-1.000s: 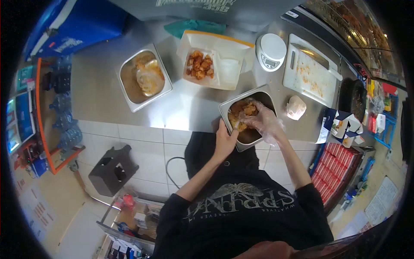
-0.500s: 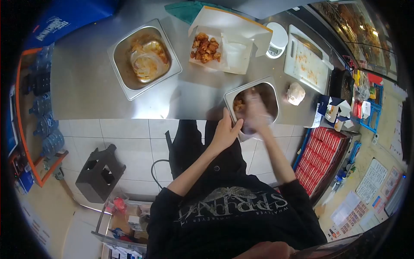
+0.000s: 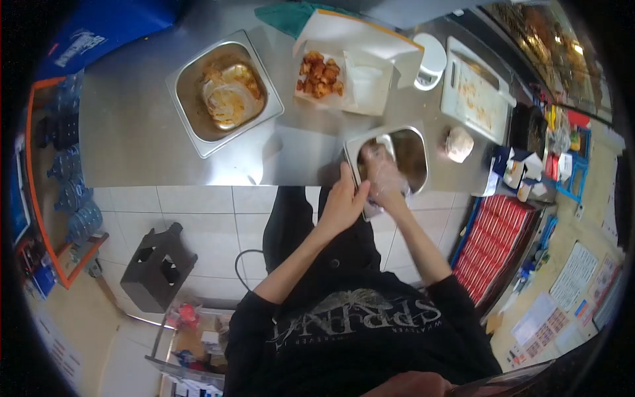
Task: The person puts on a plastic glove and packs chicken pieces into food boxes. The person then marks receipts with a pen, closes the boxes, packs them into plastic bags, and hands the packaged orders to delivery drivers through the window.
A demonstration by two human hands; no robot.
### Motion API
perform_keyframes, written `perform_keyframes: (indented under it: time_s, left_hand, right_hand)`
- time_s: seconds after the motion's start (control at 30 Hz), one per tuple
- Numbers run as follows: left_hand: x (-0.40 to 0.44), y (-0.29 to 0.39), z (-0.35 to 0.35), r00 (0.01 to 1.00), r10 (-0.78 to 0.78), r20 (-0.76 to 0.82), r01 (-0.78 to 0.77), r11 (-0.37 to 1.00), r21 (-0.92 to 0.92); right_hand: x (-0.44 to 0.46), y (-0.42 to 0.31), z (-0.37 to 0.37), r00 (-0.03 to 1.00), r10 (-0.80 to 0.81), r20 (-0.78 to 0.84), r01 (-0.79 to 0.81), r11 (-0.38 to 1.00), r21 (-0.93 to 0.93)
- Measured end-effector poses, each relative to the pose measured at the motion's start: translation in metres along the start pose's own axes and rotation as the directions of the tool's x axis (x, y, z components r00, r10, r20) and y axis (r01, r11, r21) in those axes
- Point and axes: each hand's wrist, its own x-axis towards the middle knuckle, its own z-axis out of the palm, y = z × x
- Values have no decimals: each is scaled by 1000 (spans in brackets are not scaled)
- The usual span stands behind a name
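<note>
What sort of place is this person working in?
Probably a takeaway kitchen. On the steel counter sit an open carton holding browned food pieces and a crumb-strewn cutting board, and the right hand, in a clear glove, is inside a metal container.

Pan [image 3: 415, 159]: silver-grey. Carton [image 3: 369, 41]: white, orange-edged. Food pieces [image 3: 321, 75]: reddish brown. Cutting board [image 3: 456, 109]: white, spotted orange. Shirt [image 3: 360, 331]: black, bears pale lettering. Cloth [image 3: 284, 20]: green. Bag [image 3: 122, 30]: blue, shows white lettering.

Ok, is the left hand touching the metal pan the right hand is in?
Touching. The head view shows the left hand holding the metal pan by its left edge.
</note>
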Motion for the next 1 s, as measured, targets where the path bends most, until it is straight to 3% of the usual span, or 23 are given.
perform_keyframes:
  time_s: [0.03,0.07,0.1,0.13,0.23,0.27,0.3,0.33,0.37,0.43,0.5,0.53,0.57,0.63,0.67,0.73,0.77,0.8,0.83,0.87,0.9,1.0]
  left_hand:
    - [0,6,-6,998,-56,36,56,998,-2]
    - [-3,4,-6,999,-26,35,26,1000,-7]
    - [-2,5,-7,1000,11,22,-11,1000,-17]
    - [2,3,-10,1000,22,13,-22,1000,-23]
    - [0,-2,-17,998,-24,52,26,999,-39]
    - [1,-2,-16,998,-20,62,24,997,-72]
    - [2,-1,-14,997,-9,71,16,994,-106]
    - [4,2,-13,998,14,64,-13,1000,-15]
    - [7,7,-15,998,33,58,-33,999,-11]
    - [0,12,-19,999,19,43,-18,1000,-15]
    - [-7,10,-23,997,-14,78,10,999,44]
    - [-6,8,-22,998,-2,57,1,1000,31]
    - [-4,6,-22,1000,12,25,-12,1000,12]
    - [-7,4,-26,1000,17,-11,-17,999,-41]
    - [-6,4,-30,1000,-16,15,17,996,-85]
    - [-8,9,-33,999,-35,41,40,992,-116]
    - [-7,9,-32,999,-35,38,39,993,-112]
    - [-5,10,-30,999,-16,34,18,997,-69]
    - [-5,10,-29,999,0,35,1,1000,-26]
    - [-8,9,-28,999,-2,40,3,1000,-23]
    - [-10,6,-27,999,-28,42,29,1000,-3]
    - [-13,1,-27,999,-32,30,32,999,-2]
  right_hand:
    - [-1,14,10,989,-65,-136,80,991,111]
    - [2,20,-2,995,-28,-91,50,968,247]
    - [-1,26,-14,994,-28,-105,53,969,242]
    - [-9,32,-26,1000,-15,-17,22,882,471]
    - [-19,30,-51,997,-76,9,41,625,780]
    - [-8,19,-58,992,-20,121,-49,837,545]
    - [-3,11,-60,977,65,204,-116,962,247]
    - [-6,20,3,998,-48,-35,49,998,26]
    - [-12,-14,-7,975,-71,-211,61,997,-54]
    - [-9,-14,-4,985,-123,-125,119,992,-41]
    - [3,-15,-33,991,42,131,-53,995,84]
    - [11,6,-22,1000,-16,-19,18,992,124]
    - [5,8,-41,999,-23,-34,27,993,114]
    - [-22,2,-82,976,44,212,-156,822,548]
    - [-23,10,-81,974,38,222,-156,825,544]
    - [-25,26,-68,970,-182,163,-66,448,892]
    - [-26,19,-59,969,-186,161,-62,445,893]
    - [-30,8,-47,987,-148,-55,147,744,652]
    - [-32,-2,-30,946,-186,-266,260,926,275]
    - [-26,0,23,956,-137,-261,173,977,121]
    - [-21,-19,12,1000,16,-3,-16,993,120]
    - [-5,-13,11,997,-18,-69,27,991,135]
